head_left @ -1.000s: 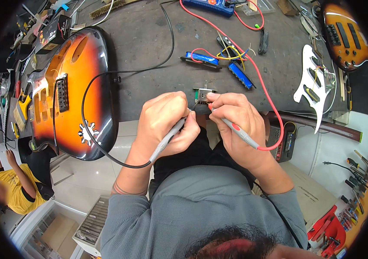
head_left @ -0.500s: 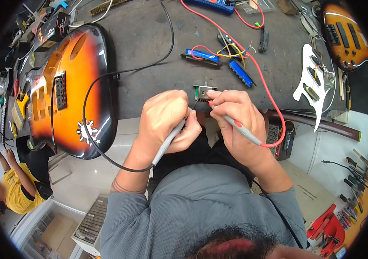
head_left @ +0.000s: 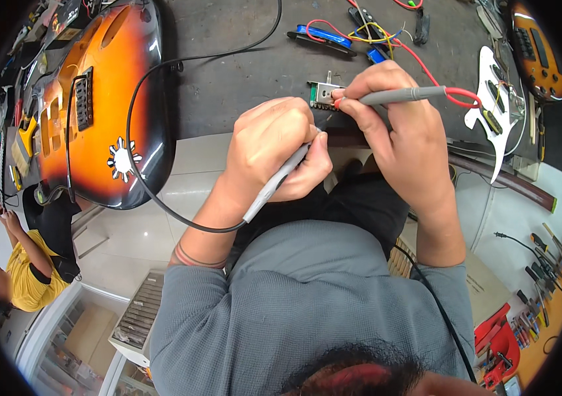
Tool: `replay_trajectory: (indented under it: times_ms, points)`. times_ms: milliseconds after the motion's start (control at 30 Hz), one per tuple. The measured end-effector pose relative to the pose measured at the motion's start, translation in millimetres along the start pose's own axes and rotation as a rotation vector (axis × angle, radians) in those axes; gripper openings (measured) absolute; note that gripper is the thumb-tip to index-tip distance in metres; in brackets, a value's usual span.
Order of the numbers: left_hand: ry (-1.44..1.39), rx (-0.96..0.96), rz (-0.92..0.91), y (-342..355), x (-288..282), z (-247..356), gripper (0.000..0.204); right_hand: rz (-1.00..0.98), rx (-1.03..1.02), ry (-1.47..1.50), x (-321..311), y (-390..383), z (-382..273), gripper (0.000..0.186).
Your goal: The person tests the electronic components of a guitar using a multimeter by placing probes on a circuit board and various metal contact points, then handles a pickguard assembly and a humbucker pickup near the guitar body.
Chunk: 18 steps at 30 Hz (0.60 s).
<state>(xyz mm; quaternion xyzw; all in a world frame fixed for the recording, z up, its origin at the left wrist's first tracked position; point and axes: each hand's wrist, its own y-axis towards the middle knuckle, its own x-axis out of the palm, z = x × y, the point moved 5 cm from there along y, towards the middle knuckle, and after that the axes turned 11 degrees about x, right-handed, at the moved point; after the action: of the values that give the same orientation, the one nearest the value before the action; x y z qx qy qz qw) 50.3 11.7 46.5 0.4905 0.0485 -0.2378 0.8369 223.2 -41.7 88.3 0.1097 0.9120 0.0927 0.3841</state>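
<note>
We see the metal switch (head_left: 324,94) near the desk (head_left: 228,92) edge, beyond the left grip (head_left: 277,148), just left of the right grip (head_left: 403,125). Left holds the black-lead probe (head_left: 273,185); right pinches the red-lead probe (head_left: 403,96), contact unclear. White-framed case (head_left: 106,292), lower left: contents unclear.

Dark workbench (head_left: 218,99) over glossy, pale tiled floor (head_left: 129,247)
</note>
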Motion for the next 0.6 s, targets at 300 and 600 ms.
replay_trajectory:
  times_ms: [300,600]
  points:
    - [0.089,0.041,-0.008,-2.0,5.1,3.2,0.028,-0.012,-0.075,-0.038,1.6,-3.7,-2.3,0.022]
    - [0.084,-0.017,-0.036,2.2,9.4,0.1,0.031,-0.039,-0.028,-0.022,0.4,-3.2,-1.8,0.02]
